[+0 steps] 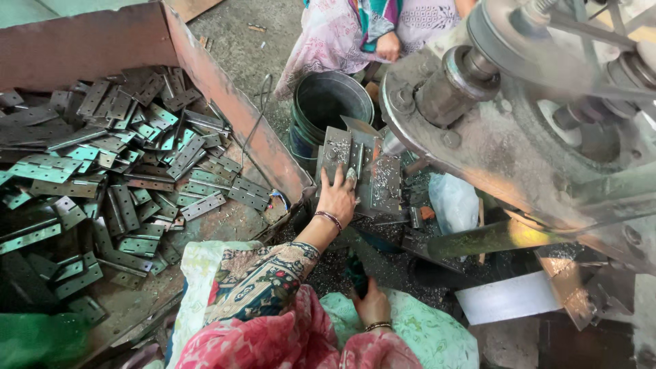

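My left hand [336,199] reaches forward onto the machine bed, its fingers lying on a grey metal hinge plate [336,149] that stands among a few similar plates [385,179]. A bangle circles that wrist and a floral sleeve covers the arm. My right hand [372,305] stays low near my lap, curled around a small dark object [355,275] that I cannot identify. Metal shavings cover the bed around both hands.
A rusty open bin [225,102] on the left holds several loose hinge plates [123,171]. A dark bucket [321,133] stands behind the bed. A large press with a flywheel [519,102] fills the right. Another person's hand [389,46] shows at the top.
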